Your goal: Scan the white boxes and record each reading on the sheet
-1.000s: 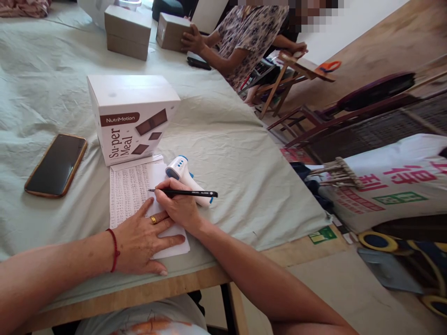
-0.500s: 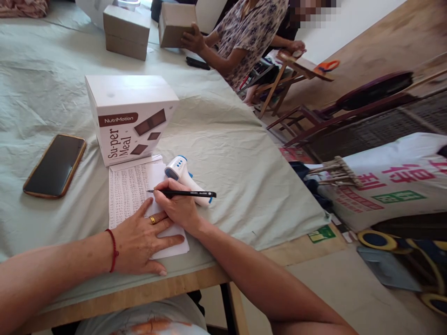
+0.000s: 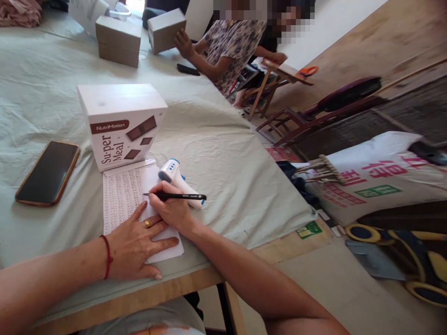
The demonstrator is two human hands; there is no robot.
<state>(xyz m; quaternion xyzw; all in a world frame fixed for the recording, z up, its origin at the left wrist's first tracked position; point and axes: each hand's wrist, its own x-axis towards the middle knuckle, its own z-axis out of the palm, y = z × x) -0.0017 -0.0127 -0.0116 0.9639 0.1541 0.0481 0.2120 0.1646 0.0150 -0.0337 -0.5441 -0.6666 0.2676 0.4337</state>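
A sheet of paper (image 3: 120,200) covered with rows of small handwriting lies on the cloth near the table's front edge. My left hand (image 3: 136,246), with a gold ring and a red wrist string, rests flat on its lower part, fingers spread. In my right hand (image 3: 172,209) is a black pen (image 3: 183,196), its tip at the paper just right of the written rows. Behind that hand lies a white and blue infrared thermometer (image 3: 172,172), partly hidden by the fingers. At the paper's far edge stands a white Su-per Meal box (image 3: 122,125).
A phone (image 3: 49,172) lies at the left on the table cloth (image 3: 209,153). Across the table a person in a patterned shirt holds a cardboard box (image 3: 167,31); another box (image 3: 118,42) stands beside it. A printed white sack (image 3: 370,177) lies right of the table.
The view has shifted slightly, so most things appear further left and lower. The co-worker's box is tilted more. My hands keep the same hold on paper and pen.
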